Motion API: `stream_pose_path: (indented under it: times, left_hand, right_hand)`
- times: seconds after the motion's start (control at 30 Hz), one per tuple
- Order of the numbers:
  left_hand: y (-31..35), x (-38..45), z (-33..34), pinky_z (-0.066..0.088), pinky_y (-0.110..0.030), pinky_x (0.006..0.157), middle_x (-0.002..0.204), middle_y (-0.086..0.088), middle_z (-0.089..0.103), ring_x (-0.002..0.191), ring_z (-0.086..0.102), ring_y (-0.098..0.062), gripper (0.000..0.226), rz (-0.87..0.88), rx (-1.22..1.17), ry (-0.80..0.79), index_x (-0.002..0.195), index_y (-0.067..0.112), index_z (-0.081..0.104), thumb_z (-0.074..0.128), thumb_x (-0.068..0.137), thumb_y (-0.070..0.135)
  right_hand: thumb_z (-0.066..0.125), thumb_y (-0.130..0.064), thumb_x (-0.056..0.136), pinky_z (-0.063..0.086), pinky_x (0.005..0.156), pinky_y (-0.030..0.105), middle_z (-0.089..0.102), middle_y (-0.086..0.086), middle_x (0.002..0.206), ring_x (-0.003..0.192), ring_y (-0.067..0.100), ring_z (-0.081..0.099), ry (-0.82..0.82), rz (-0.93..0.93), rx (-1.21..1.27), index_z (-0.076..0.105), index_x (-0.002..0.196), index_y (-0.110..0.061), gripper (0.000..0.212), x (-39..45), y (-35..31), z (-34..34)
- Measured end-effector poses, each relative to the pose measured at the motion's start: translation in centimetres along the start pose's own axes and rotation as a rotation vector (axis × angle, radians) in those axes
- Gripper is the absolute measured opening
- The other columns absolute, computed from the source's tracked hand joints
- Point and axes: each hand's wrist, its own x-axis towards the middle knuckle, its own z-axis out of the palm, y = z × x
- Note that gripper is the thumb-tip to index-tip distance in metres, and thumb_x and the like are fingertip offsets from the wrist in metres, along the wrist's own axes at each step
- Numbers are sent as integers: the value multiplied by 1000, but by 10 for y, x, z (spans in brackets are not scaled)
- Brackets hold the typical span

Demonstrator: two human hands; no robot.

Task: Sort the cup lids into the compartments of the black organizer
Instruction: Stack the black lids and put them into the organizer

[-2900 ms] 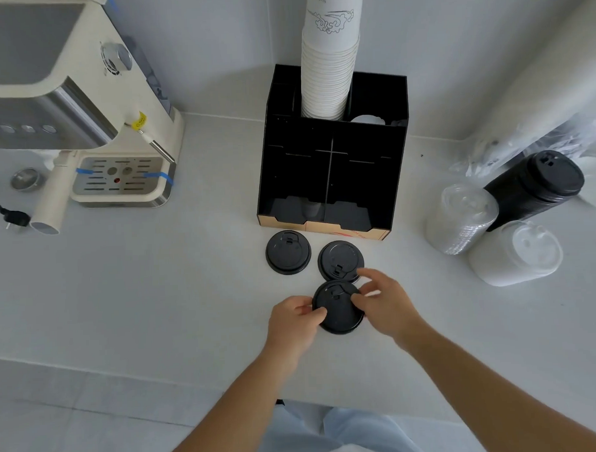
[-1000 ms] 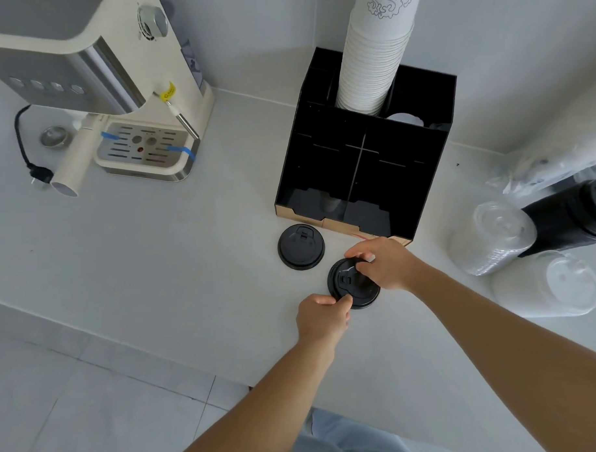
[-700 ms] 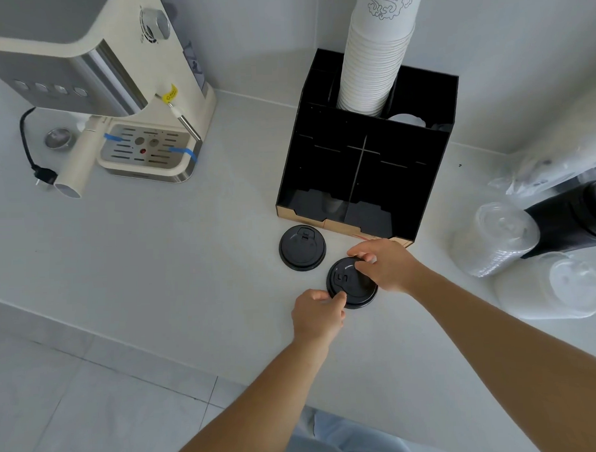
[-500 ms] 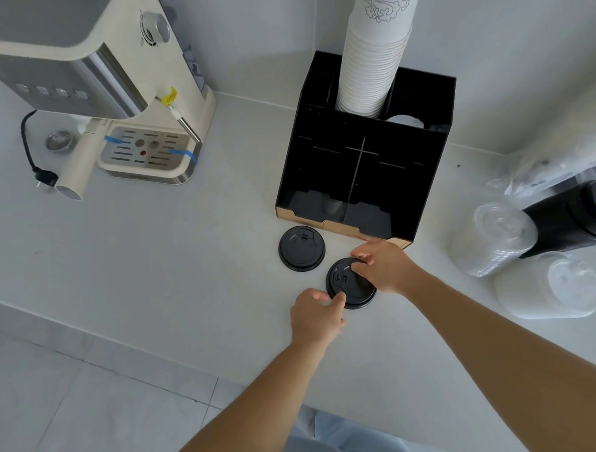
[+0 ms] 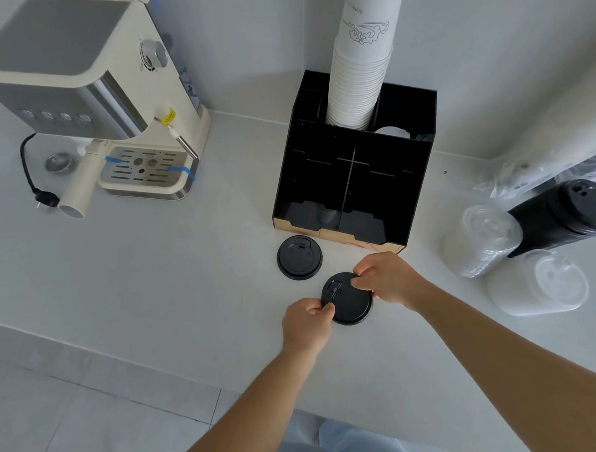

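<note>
A black cup lid stack [image 5: 348,302] lies on the white counter just in front of the black organizer [image 5: 386,189]. My left hand [image 5: 305,323] pinches its near-left rim and my right hand [image 5: 386,280] grips its far-right rim. I cannot tell how many lids are in that stack. A single black lid [image 5: 299,257] lies flat to the left, near the organizer's front edge. The organizer's front compartments look dark and mostly empty; a tall stack of white paper cups [image 5: 360,71] stands in its back section.
A cream espresso machine [image 5: 93,97] stands at the back left with a plug and cord [image 5: 35,187] beside it. Right of the organizer lie sleeves of clear lids [image 5: 479,239], black lids [image 5: 559,210] and white lids [image 5: 542,285]. The counter's front edge runs below my arms.
Three separate lids lay on the counter earlier; one was set onto another in front of the organizer. Since half a second ago both hands have stayed on that stack, shifting their grip slightly.
</note>
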Motion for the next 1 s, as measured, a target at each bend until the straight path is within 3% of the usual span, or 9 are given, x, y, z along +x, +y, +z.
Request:
stream_pose_path:
  times: [0.07,0.13,0.23,0.33,0.47,0.57,0.67,0.8,1.0]
  left_hand:
    - [7,-5,-12,57,-40,70,63,-7,57,61,51,-21,31,-2,-52,-15,72,3,62,64,74,34]
    - [15,-6,-26,61,-40,78,80,-7,68,68,61,-21,16,-49,-163,-66,96,14,67,69,83,22]
    - [24,4,-47,61,-33,74,96,-8,70,77,68,-21,29,-33,-222,-80,113,22,61,69,86,17]
    - [34,23,-64,59,-36,85,98,-3,70,85,68,-18,34,47,-148,-14,118,17,63,68,85,17]
    - [51,44,-82,54,-36,92,100,3,72,97,67,-17,29,177,31,33,109,17,72,69,81,21]
    - [61,59,-87,46,-23,80,92,6,69,90,65,-14,24,269,163,69,106,16,74,68,83,20]
    - [68,71,-87,44,-22,69,83,2,70,83,63,-17,16,322,263,53,95,15,75,65,83,19]
    - [70,83,-85,33,-24,53,58,-2,55,62,45,-19,22,349,341,8,65,11,61,59,84,20]
    - [69,90,-83,35,-27,55,63,-12,58,61,45,-19,24,341,374,8,72,1,63,58,85,20]
  right_hand:
    - [70,-20,85,58,73,32,69,4,98,85,24,66,11,33,132,69,95,-20,10,-4,0,3]
    - [71,-16,85,59,73,30,70,5,99,83,23,67,39,55,291,70,97,-19,12,-7,-3,8]
    - [73,-13,85,61,86,41,72,8,101,88,25,70,64,86,482,71,109,-14,24,-8,-11,22]
    - [71,-16,88,60,89,42,73,7,102,91,25,71,74,99,561,67,120,-14,32,-6,-20,40]
    - [70,-21,87,59,86,39,73,5,98,83,23,68,124,145,645,67,120,-13,34,0,-33,59]
    - [69,-23,89,57,68,28,73,5,99,80,21,66,170,177,673,65,120,-14,33,5,-42,66]
    - [67,-23,91,46,57,21,71,5,106,85,20,67,222,202,680,62,122,-18,31,9,-48,72]
    - [68,-24,90,48,59,24,72,1,98,91,22,69,282,247,703,64,122,-17,33,15,-51,76]
    - [70,-23,88,52,66,25,71,2,98,89,22,70,302,282,706,66,118,-14,32,23,-50,82]
